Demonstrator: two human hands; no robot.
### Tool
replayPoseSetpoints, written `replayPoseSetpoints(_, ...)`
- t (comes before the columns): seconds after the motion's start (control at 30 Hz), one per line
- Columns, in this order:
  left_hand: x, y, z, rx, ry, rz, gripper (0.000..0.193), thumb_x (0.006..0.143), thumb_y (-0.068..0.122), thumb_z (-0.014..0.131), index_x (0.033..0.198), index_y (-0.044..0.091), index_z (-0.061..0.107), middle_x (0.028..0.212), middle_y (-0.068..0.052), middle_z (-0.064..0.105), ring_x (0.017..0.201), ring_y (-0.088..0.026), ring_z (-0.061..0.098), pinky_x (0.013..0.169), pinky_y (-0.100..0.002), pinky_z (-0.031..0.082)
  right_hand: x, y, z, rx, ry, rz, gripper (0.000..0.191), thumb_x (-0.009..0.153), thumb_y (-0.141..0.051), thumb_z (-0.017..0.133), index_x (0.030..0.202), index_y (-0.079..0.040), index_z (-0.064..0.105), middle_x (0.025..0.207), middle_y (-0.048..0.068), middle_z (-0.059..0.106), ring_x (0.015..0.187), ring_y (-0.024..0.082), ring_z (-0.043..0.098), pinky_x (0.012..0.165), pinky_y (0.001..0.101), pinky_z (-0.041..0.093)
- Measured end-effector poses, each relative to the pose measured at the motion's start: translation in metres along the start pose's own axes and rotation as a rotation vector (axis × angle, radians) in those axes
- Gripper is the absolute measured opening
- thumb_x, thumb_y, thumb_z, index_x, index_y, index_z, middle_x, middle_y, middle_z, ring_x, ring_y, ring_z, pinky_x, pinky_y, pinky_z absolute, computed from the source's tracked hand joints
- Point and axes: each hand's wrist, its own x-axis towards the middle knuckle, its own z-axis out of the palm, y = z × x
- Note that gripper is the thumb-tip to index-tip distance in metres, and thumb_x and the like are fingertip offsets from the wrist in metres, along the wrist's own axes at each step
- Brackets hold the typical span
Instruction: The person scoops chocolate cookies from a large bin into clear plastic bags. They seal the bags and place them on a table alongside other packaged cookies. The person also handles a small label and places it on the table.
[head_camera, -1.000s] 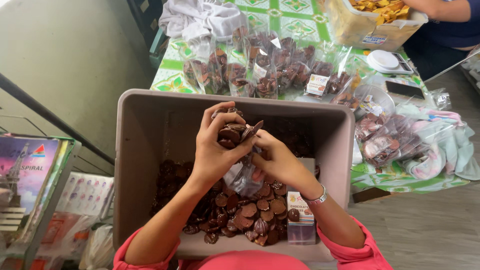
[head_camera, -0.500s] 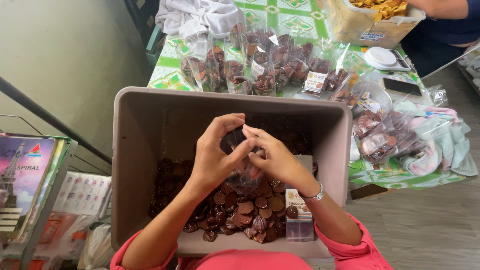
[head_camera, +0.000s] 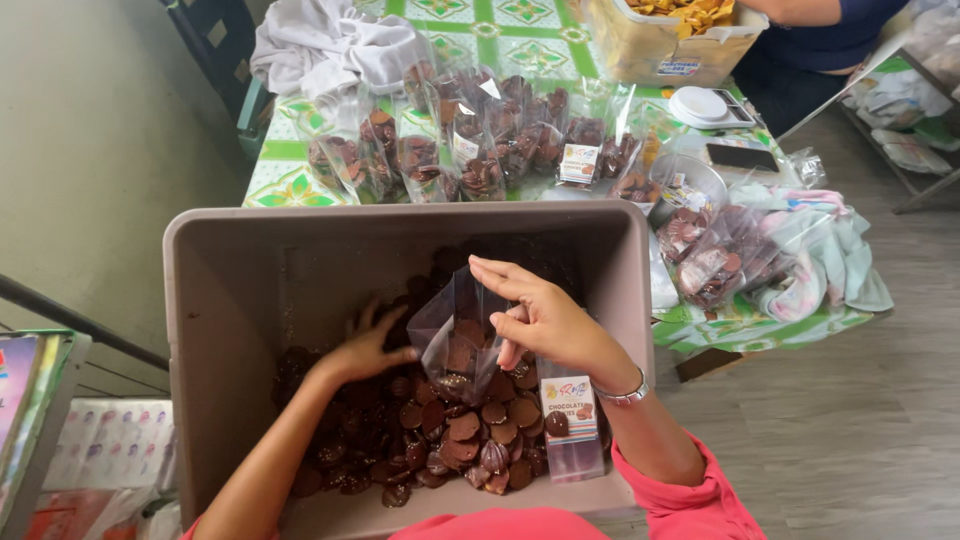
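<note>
A large grey plastic bin (head_camera: 230, 290) sits in front of me, its bottom covered with round brown chocolate-coated pieces (head_camera: 470, 430). My right hand (head_camera: 540, 315) grips the rim of a clear plastic bag (head_camera: 455, 340) partly filled with those pieces and holds it upright inside the bin. My left hand (head_camera: 365, 345) reaches down onto the pile of pieces at the bin's left, fingers spread over them. A small labelled clear packet (head_camera: 570, 425) leans against the bin's near right wall.
Beyond the bin a table with a green patterned cloth (head_camera: 285, 180) carries several filled clear bags (head_camera: 470, 150), a white cloth (head_camera: 320, 45), a yellow tub (head_camera: 660, 40) and a pale towel (head_camera: 830, 250). Another person sits at the far right. Books lie at left.
My hands were together at the bag's mouth; now my left hand has dropped to the pile of pieces while my right hand keeps the bag. The view has shifted closer.
</note>
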Motion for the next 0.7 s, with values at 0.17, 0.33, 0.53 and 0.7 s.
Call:
replayPoseSetpoints(0.17, -0.046, 0.024, 0.017, -0.035, -0.116, -0.068, 0.116, 0.066, 0.081, 0.069, 0.161, 0.037, 0.019, 0.170, -0.016, -0.011, 0.150, -0.059, 0.002, 0.118, -0.073, 0.020, -0.006, -0.003, -0.001, 0.047, 0.031, -0.058, 0.062, 0.094, 0.002, 0.052, 0.155, -0.003, 0.038, 0.167, 0.011, 0.028, 0.065, 0.013, 0.073, 0.060, 0.0251, 0.062)
replayPoseSetpoints(0.33, -0.103, 0.068, -0.005, -0.015, -0.230, -0.077, 0.121, 0.061, 0.078, 0.077, 0.159, 0.038, 0.017, 0.170, -0.018, -0.015, 0.151, -0.058, 0.001, 0.116, -0.073, 0.026, -0.006, -0.004, 0.013, 0.007, 0.023, -0.107, 0.059, 0.096, 0.003, 0.051, 0.153, -0.002, 0.042, 0.167, 0.012, 0.031, 0.067, 0.014, 0.073, 0.063, 0.0257, 0.064)
replayPoseSetpoints(0.53, -0.152, 0.118, -0.011, 0.017, -0.348, -0.009, 0.143, 0.045, 0.043, 0.101, 0.159, 0.048, 0.015, 0.169, -0.015, -0.010, 0.150, -0.057, 0.008, 0.115, -0.072, 0.031, -0.008, -0.010, 0.020, 0.014, 0.043, -0.103, 0.058, 0.096, 0.002, 0.051, 0.153, -0.002, 0.042, 0.166, 0.011, 0.032, 0.067, 0.014, 0.074, 0.064, 0.0258, 0.064)
replayPoseSetpoints(0.7, -0.153, 0.136, 0.007, 0.082, -0.178, -0.015, 0.131, 0.052, 0.046, 0.101, 0.157, 0.042, 0.022, 0.167, -0.013, 0.002, 0.147, -0.050, 0.023, 0.107, -0.071, 0.040, -0.014, -0.008, 0.022, 0.022, 0.101, -0.106, 0.058, 0.096, 0.003, 0.051, 0.153, -0.002, 0.041, 0.165, 0.010, 0.034, 0.069, 0.014, 0.075, 0.065, 0.0259, 0.064)
